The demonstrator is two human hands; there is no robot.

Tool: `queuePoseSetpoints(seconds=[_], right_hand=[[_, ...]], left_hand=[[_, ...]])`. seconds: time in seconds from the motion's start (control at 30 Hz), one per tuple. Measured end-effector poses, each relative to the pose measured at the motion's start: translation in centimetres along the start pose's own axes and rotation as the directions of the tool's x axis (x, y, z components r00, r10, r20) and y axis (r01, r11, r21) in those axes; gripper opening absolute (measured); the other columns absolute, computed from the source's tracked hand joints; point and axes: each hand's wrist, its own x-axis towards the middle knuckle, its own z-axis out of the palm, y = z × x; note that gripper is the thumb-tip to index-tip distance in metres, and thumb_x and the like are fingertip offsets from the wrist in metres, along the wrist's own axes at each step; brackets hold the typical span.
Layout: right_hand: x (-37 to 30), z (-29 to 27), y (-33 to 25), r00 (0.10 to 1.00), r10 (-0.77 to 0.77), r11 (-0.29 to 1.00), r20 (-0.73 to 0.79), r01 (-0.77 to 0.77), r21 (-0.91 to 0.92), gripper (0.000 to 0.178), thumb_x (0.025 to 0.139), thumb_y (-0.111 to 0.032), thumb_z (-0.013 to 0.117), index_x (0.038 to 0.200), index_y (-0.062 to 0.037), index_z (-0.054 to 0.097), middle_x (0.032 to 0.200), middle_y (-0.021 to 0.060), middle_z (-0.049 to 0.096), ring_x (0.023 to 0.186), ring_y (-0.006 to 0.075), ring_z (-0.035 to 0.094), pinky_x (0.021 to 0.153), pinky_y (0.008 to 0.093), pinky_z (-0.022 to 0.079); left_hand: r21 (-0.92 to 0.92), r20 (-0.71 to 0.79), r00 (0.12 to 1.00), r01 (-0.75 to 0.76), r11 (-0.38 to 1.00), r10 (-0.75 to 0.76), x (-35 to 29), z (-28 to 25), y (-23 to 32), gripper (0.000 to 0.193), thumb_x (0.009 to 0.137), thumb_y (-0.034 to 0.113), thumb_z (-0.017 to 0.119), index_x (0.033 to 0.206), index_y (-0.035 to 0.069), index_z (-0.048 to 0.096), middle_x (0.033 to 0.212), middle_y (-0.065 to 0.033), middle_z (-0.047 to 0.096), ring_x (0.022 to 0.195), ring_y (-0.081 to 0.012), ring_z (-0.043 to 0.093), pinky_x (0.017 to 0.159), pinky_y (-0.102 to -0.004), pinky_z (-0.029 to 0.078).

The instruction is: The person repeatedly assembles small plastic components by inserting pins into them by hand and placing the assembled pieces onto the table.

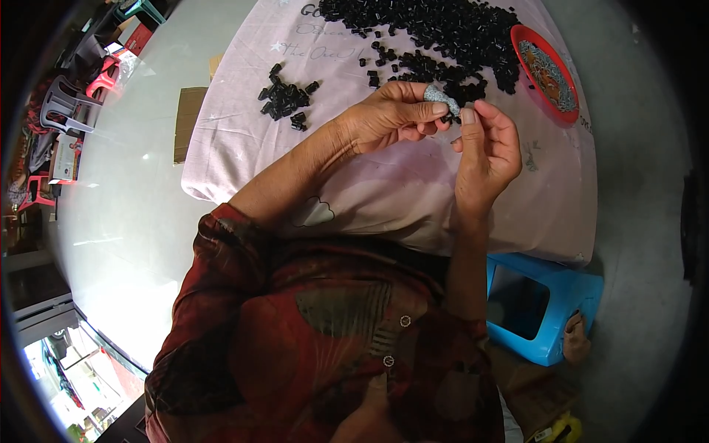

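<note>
Over the near side of the pile, my left hand (395, 117) is closed in a pinch on a small black plastic piece (449, 119), mostly covered by the fingers. A grey speckled wrap (440, 98) sits about the tip of my left index finger. Close beside it my right hand (489, 156) has thumb and index finger drawn together by that same piece; what lies between them is too small to make out. Many like black plastic pieces (436, 33) form a large heap beyond my hands. A smaller group of black pieces (283, 100) lies to the left.
At the right, a red oval tray (569, 109) holds many thin metallic parts. A few similar parts (531, 158) rest on the pink tablecloth (244, 148). A blue plastic stool (550, 336) stands below the table's right edge. Cardboard (190, 122) and chairs (63, 107) are at left.
</note>
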Motion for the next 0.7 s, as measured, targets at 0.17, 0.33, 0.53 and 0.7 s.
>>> queuePoseSetpoints(seconds=[0.17,0.33,0.53,0.7], right_hand=[[-0.3,0.2,-0.1,1.0,0.001,1.0,0.012,-0.001,0.026,0.018,0.09,-0.001,0.068,0.107,0.0027,0.063,0.091,0.0056,0.066,0.068,0.0045,0.055,0.058,0.0171,0.045],[-0.5,0.4,-0.2,1.0,0.019,1.0,-0.01,-0.019,-0.009,0.018,0.09,-0.001,0.069,0.106,0.003,0.062,0.09,0.006,0.066,0.066,0.005,0.056,0.057,0.0172,0.045],[-0.6,0.5,-0.1,0.999,0.011,1.0,-0.037,-0.011,-0.002,0.016,0.089,-0.001,0.07,0.102,0.003,0.062,0.085,0.0057,0.065,0.065,0.0051,0.057,0.055,0.0187,0.047],[-1.0,0.6,0.2,0.998,0.062,0.997,0.014,-0.062,0.035,0.013,0.09,0.0,0.069,0.1,0.0019,0.061,0.086,0.005,0.064,0.063,0.006,0.057,0.057,0.0179,0.047]], left_hand=[[0.12,-0.025,0.997,-0.068,0.99,0.072,0.1,0.0,0.0,0.015,0.092,0.014,0.07,0.102,0.005,0.064,0.084,-0.0049,0.067,0.064,-0.0049,0.053,0.052,-0.0178,0.036],[0.22,-0.033,0.989,-0.132,0.967,0.142,0.0,0.7,0.3,0.015,0.091,0.014,0.07,0.102,0.007,0.063,0.083,-0.0025,0.067,0.065,-0.0038,0.055,0.056,-0.0171,0.04],[0.325,-0.027,0.976,-0.198,0.925,0.218,-0.1,1.0,0.3,0.015,0.091,0.015,0.071,0.101,0.007,0.063,0.083,-0.0014,0.067,0.07,-0.003,0.056,0.061,-0.0176,0.042],[0.353,-0.012,0.97,-0.224,0.908,0.244,-0.3,1.1,0.4,0.013,0.09,0.013,0.071,0.099,0.007,0.062,0.084,0.0016,0.064,0.071,-0.0028,0.053,0.06,-0.0187,0.041]])
